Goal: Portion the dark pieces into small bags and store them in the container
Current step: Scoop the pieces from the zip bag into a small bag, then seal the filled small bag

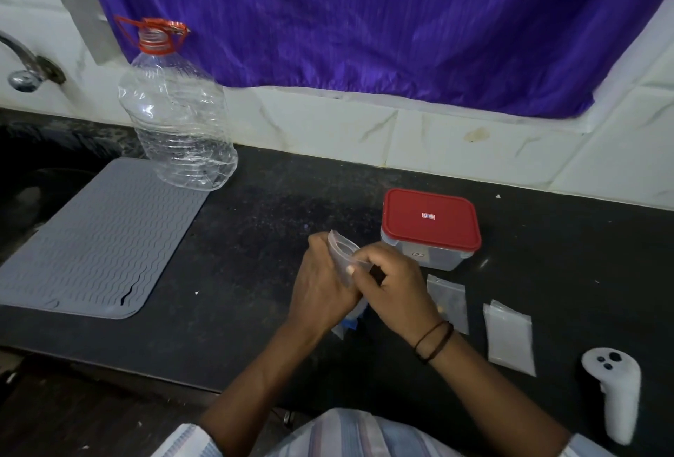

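Near right: white controller [616, 394] on the dark counter [255, 237]; two flat bags [508, 338] left of it. Centre: left hand [321, 288] and right hand [395, 288] both pinch a small clear bag [343, 252], held upright. Just beyond, right: container [430, 230], red lid on. Far left: grey mat [98, 237], clear bottle [178, 110].

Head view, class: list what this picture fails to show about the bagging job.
- Dark pieces: none visible; the hands, left and right, cover most of the small bag they hold.
- Container contents: hidden under its red lid.
- Flat bags on the counter: too dim to tell whether filled.
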`<state>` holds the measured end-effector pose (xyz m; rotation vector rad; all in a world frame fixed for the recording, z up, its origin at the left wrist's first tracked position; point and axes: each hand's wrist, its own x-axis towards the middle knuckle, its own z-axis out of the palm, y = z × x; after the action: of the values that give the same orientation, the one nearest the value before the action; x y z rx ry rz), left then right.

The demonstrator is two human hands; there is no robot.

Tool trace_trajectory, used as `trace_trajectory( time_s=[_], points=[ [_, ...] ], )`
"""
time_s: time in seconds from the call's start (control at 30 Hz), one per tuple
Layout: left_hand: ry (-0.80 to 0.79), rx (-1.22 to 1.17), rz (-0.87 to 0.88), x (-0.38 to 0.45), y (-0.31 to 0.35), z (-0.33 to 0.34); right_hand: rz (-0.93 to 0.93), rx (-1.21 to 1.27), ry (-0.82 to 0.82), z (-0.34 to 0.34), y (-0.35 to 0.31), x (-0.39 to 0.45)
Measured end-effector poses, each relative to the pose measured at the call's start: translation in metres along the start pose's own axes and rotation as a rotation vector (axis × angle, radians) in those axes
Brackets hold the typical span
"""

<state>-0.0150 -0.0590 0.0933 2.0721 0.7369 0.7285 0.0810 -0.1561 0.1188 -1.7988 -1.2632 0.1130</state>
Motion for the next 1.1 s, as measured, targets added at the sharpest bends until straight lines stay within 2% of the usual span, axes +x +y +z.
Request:
trace_trajectory(
  time_s=[0.1, 0.17, 0.27, 0.4, 0.53, 0.63, 0.8, 0.97, 1.1],
  points=[
    [-0.093, -0.070, -0.003, -0.004, -0.004, 0.002, 0.281, 0.293, 0.057, -0.008, 0.001, -0.006],
    [-0.128, -0.186, -0.018, -0.010, -0.004, 0.007, 0.402, 0.437, 0.103, -0.012, 0.006, -0.011],
    [-0.060, -0.391, -0.048, -0.014, 0.005, 0.015, 0.494, 0.563, 0.170, -0.018, 0.013, -0.019],
    [-0.025, -0.475, -0.128, -0.013, 0.019, 0.030, 0.531, 0.505, 0.176, -0.030, 0.024, -0.037],
    [-0.120, -0.515, -0.192, -0.016, 0.030, 0.056, 0.577, 0.438, 0.299, -0.045, 0.037, -0.050],
    [-0.248, -0.570, -0.249, -0.016, 0.036, 0.077, 0.608, 0.401, 0.338, -0.055, 0.055, -0.059],
    [-0.322, -0.437, -0.387, -0.009, 0.042, 0.112, 0.622, 0.384, 0.413, -0.067, 0.085, -0.068],
    [-0.347, -0.481, -0.581, 0.005, 0.047, 0.147, 0.687, 0.348, 0.461, -0.070, 0.115, -0.067],
    [-0.329, -0.681, -0.795, 0.013, 0.045, 0.164, 0.749, 0.282, 0.497, -0.074, 0.136, -0.060]
  ],
)
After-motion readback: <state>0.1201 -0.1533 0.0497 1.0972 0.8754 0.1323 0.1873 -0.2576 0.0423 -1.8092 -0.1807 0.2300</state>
